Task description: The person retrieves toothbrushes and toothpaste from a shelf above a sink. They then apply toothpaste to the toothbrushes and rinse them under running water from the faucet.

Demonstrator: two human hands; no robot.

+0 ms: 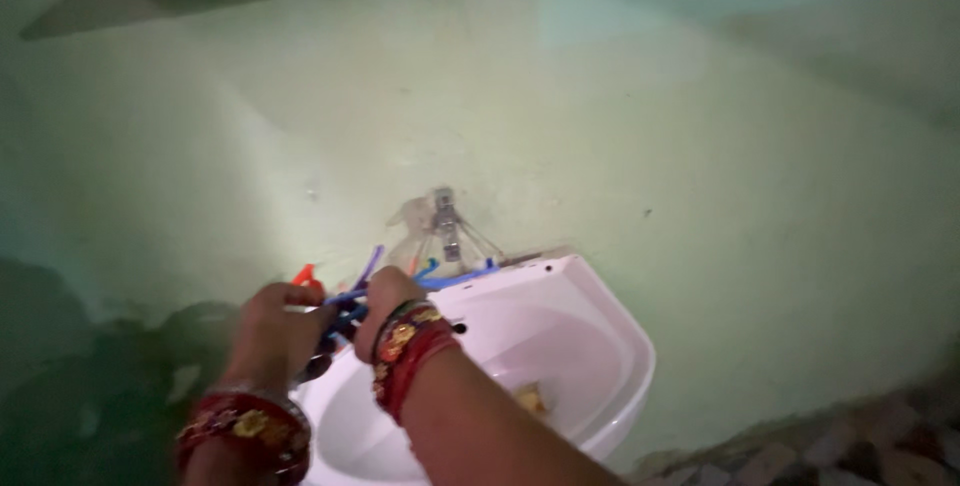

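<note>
- Two hands meet just left of centre in the lower half of the frame, both wearing red and gold bangles (405, 341) at the wrist.
- My left hand (275, 326) is curled shut around a bundle of thin coloured sticks (355, 296), probably toothbrushes, though blur keeps me from being sure.
- My right hand (385, 301) is closed too, its fingers pinched on the same bundle from the right side; the two hands nearly touch.
- The bundle sits between the hands, and its long axis runs from lower left to upper right: blue ends (460, 276) fan out toward the wall tap (445, 221), while a red tip (305, 274) and a purple one (372, 261) poke up above the knuckles.
- So the sticks point away from me, up and right, and the right hand is the nearer one to their free ends.
- Below and right of the hands is a white wash basin (610, 316), fixed to a pale green wall (700, 126); something yellowish (530, 398) lies in its bowl.
- I cannot tell how many sticks each hand grips.
</note>
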